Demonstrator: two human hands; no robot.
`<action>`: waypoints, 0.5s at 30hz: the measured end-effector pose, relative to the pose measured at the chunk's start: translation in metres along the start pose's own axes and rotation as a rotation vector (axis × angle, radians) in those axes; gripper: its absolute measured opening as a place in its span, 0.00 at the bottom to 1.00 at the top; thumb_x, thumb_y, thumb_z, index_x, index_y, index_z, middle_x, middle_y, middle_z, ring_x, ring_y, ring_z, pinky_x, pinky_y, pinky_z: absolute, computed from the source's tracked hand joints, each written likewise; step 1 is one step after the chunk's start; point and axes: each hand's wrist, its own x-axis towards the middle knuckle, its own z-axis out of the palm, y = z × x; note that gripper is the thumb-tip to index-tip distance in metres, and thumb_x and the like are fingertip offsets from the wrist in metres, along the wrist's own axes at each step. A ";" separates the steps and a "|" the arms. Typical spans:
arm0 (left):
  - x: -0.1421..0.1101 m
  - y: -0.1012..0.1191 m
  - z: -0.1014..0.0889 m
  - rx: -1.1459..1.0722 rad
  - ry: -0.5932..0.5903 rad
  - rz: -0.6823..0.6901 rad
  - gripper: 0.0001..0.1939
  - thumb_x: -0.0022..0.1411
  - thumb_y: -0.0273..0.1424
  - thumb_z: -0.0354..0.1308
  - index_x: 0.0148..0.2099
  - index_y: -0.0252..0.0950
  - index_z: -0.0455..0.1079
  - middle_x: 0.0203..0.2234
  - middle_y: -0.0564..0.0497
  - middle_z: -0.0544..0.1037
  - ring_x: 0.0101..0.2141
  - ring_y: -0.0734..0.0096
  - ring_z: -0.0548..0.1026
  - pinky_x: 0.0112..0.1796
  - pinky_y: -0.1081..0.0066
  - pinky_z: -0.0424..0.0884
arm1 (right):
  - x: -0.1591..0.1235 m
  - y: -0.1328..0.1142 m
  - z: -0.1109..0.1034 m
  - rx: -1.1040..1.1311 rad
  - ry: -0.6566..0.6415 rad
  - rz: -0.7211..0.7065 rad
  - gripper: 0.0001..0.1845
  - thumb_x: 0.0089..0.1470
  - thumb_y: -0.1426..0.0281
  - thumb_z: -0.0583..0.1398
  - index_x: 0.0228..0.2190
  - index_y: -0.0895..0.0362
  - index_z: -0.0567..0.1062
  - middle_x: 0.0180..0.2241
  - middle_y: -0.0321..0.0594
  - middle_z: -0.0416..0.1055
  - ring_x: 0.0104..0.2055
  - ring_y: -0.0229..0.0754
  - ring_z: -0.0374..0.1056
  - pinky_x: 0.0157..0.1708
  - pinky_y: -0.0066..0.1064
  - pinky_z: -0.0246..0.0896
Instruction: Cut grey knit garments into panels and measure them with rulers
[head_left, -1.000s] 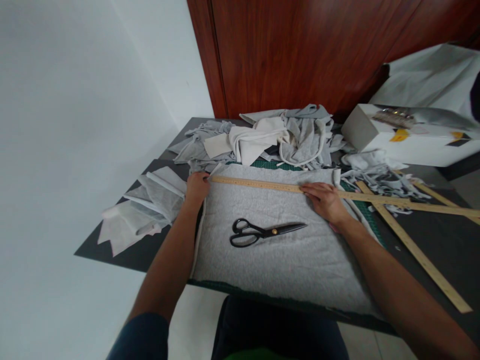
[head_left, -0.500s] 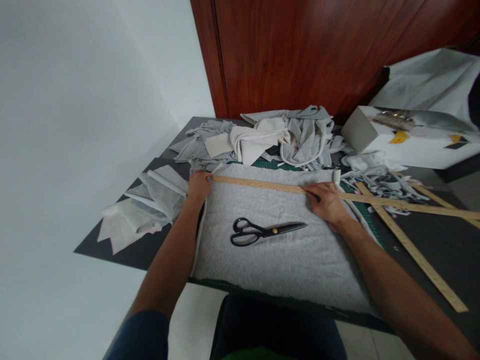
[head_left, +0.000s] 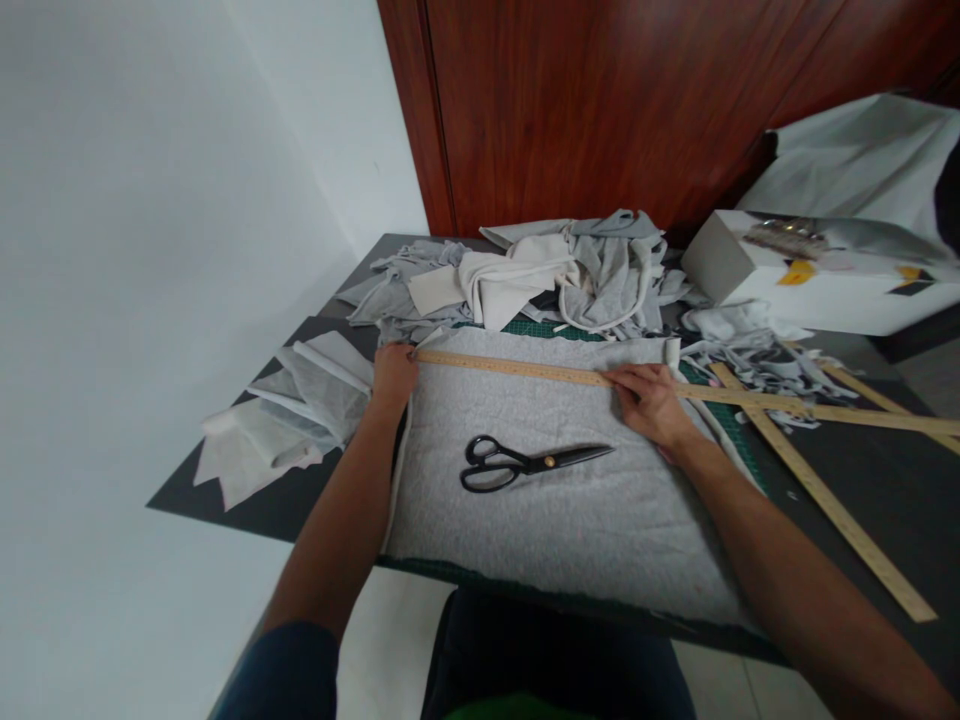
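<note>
A grey knit fabric piece (head_left: 540,540) lies spread over a green cutting mat (head_left: 739,430). Across its upper part runs a long wooden ruler (head_left: 510,366), reaching past the fabric on the right. My left hand (head_left: 394,374) is closed at the ruler's left end, by the fabric's upper left corner; its fingertips are partly hidden. My right hand (head_left: 649,402) holds the ruler farther right, fingers laid together over it and the thumb below. Black scissors (head_left: 551,462) rest on the fabric between my forearms, handles to the left.
Fabric scraps (head_left: 517,280) are heaped at the back, and more cloth pieces (head_left: 300,400) lie left. On the right are another wooden ruler (head_left: 847,510), thin fabric strips (head_left: 772,375) and a white box (head_left: 825,285). A white wall (head_left: 187,200) borders the left side.
The ruler's left end and my left hand have shifted very slightly left. My right fingers lie flatter and straighter on the ruler. The scissors and fabric stay put.
</note>
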 end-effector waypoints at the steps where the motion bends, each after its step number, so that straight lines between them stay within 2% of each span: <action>1: 0.000 0.001 -0.001 0.025 -0.010 -0.008 0.24 0.63 0.24 0.49 0.52 0.33 0.84 0.45 0.41 0.85 0.49 0.53 0.80 0.55 0.59 0.72 | 0.000 0.001 0.000 -0.001 -0.013 -0.001 0.19 0.65 0.73 0.58 0.49 0.51 0.85 0.49 0.46 0.82 0.51 0.52 0.73 0.55 0.50 0.61; 4: -0.002 0.004 -0.003 0.074 -0.042 -0.021 0.23 0.64 0.24 0.49 0.51 0.32 0.84 0.45 0.39 0.85 0.49 0.51 0.80 0.55 0.59 0.72 | 0.000 0.003 0.001 -0.016 -0.036 -0.021 0.18 0.66 0.72 0.58 0.49 0.49 0.86 0.51 0.45 0.82 0.51 0.52 0.73 0.54 0.49 0.61; 10: -0.002 0.005 -0.003 0.055 -0.046 -0.040 0.24 0.66 0.23 0.48 0.53 0.31 0.83 0.45 0.40 0.85 0.50 0.52 0.80 0.56 0.59 0.71 | -0.002 0.008 0.003 -0.019 -0.054 -0.060 0.20 0.68 0.71 0.57 0.52 0.39 0.83 0.53 0.34 0.82 0.51 0.50 0.74 0.53 0.47 0.63; 13: -0.002 0.006 -0.004 0.002 -0.002 -0.010 0.27 0.64 0.22 0.49 0.59 0.31 0.80 0.50 0.41 0.84 0.53 0.53 0.79 0.57 0.60 0.71 | -0.002 0.007 0.004 -0.030 -0.040 -0.060 0.19 0.68 0.70 0.58 0.52 0.39 0.83 0.53 0.33 0.82 0.51 0.51 0.73 0.52 0.46 0.63; 15: -0.003 0.008 -0.005 -0.011 -0.005 0.012 0.26 0.64 0.24 0.49 0.59 0.32 0.81 0.49 0.42 0.84 0.53 0.53 0.79 0.57 0.61 0.71 | -0.002 0.005 0.003 -0.046 -0.034 -0.059 0.19 0.68 0.70 0.58 0.51 0.41 0.84 0.53 0.34 0.82 0.51 0.52 0.72 0.51 0.45 0.62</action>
